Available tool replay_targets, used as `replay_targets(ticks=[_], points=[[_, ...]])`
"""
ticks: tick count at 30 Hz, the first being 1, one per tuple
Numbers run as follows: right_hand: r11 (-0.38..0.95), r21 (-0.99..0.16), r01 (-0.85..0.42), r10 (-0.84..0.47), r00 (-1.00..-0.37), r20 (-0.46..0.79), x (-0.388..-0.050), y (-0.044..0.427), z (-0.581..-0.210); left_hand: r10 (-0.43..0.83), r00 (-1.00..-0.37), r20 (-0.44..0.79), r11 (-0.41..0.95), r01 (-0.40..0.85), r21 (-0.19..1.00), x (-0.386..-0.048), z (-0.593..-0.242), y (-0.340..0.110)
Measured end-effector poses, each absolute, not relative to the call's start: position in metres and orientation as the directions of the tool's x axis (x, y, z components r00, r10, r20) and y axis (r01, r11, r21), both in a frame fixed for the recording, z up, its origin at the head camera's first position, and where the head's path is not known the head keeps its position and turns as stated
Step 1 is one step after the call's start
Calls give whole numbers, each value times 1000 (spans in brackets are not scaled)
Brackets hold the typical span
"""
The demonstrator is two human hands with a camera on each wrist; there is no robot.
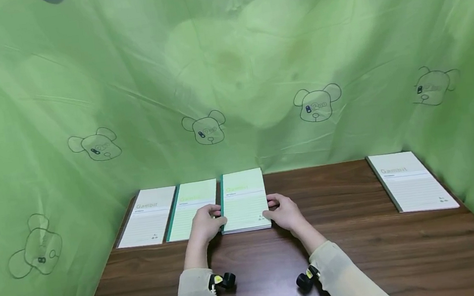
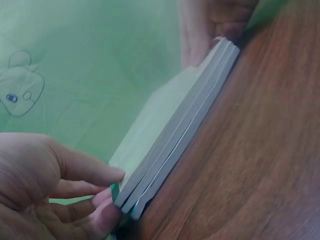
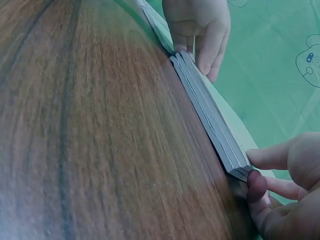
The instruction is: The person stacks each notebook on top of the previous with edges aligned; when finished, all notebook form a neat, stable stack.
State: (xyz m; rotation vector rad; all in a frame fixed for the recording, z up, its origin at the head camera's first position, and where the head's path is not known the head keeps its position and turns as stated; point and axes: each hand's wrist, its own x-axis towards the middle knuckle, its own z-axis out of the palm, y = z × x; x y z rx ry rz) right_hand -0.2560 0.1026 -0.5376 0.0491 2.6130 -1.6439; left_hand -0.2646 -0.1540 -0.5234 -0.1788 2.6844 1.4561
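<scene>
A stack of several notebooks, the top one pale green with a green spine, lies at the table's far middle. My left hand holds its left edge, thumb at the near corner of the cover and fingers along the side. On the opposite edge, my right hand grips the same stack with thumb and fingers. The left wrist view shows the layered page edges of the stack between both hands. In the right wrist view the stack lies flat near the wood, right fingers at its corner.
Left of the stack lie a pale green notebook and a white notebook. Another white notebook rests at the far right of the brown table. A green curtain with printed bear heads hangs behind and at both sides.
</scene>
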Motion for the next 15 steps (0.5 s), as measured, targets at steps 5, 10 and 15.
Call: replay_targets(ticks=[5,10,15], points=[[423,-904,67,-29,-996,-87,-258,106,-541,-116,-989,-88,625,-142,767,-264,-523,-144],[415,-908,67,-32,-996,-88,-259,105,-540,-141,-987,-79,650,-152,745,-264,-521,-140],[424,-904,45,-49,-996,-73,-259,105,-540,-153,-985,-77,647,-159,746,-265,-523,-139]])
